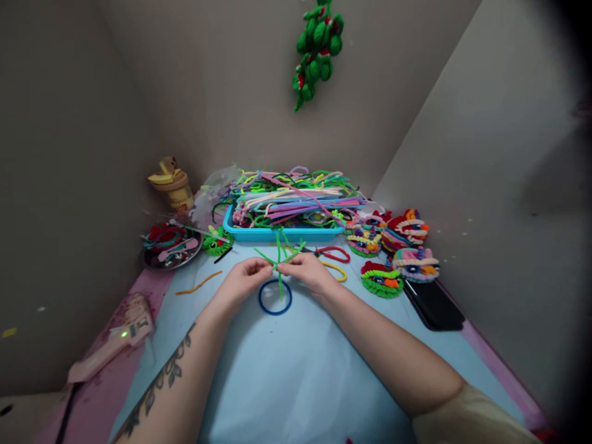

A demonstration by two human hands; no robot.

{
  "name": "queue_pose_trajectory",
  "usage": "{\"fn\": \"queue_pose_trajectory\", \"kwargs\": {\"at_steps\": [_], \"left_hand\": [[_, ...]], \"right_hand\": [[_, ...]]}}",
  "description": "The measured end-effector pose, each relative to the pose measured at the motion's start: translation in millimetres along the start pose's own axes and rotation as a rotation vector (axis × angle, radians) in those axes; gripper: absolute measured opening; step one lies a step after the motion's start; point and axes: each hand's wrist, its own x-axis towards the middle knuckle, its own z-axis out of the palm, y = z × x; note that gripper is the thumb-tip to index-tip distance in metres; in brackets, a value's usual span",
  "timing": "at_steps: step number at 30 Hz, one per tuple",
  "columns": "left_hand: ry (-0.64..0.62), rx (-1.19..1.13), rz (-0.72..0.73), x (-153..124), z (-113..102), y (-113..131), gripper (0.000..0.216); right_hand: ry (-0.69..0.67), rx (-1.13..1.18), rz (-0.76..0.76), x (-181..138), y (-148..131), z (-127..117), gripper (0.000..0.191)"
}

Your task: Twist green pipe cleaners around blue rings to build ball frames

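Before the tray (254, 235) — hands (243, 279) (309, 272) pinch green pipe-cleaners (279, 250)

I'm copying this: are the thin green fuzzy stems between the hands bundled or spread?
Spread: the green fuzzy stems point several ways from where the left hand and right hand pinch them.

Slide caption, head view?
Left hand and right hand pinch crossed green pipe cleaners near a blue ring, before a heaped tray.

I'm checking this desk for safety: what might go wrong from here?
The glue gun shows a lit green light; if hot, it might burn the left forearm nearby. The crossed green strands could slip apart if the left hand or right hand loosens. Pipe cleaners heaped above the blue tray may spill if bumped.
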Motion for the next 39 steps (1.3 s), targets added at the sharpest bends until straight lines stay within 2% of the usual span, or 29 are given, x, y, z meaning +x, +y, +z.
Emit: {"fn": "queue_pose_trajectory", "kwargs": {"at_steps": [7, 12, 19, 28, 34, 39], "left_hand": [[0.041, 0.075, 0.04, 1.9, 6.4, -7.3, 0.027], [0.044, 0.149, 0.058, 4.2, 4.0, -11.7, 0.028], [-0.062, 0.085, 0.057, 4.2, 5.4, -12.3, 0.032], [-0.004, 0.063, 0.031, 2.1, 8.0, -9.2, 0.031], [0.022, 0.042, 0.022, 1.2, 9.1, -7.6, 0.031], [0.06, 0.12, 0.058, 2.0, 7.7, -9.8, 0.032]], "right_hand": [[-0.138, 0.141, -0.092, -6.1, -8.5, 5.7, 0.025], [-0.124, 0.122, -0.038, -8.5, -11.7, 6.5, 0.023], [-0.092, 0.051, -0.013, -10.9, -11.3, 8.4, 0.02], [0.002, -0.09, -0.008, -11.7, -8.7, 11.5, 0.02], [-0.022, -0.028, -0.042, -10.7, -9.1, 11.8, 0.019], [-0.017, 0.055, -0.073, -10.8, -12.0, 11.5, 0.015]]}}
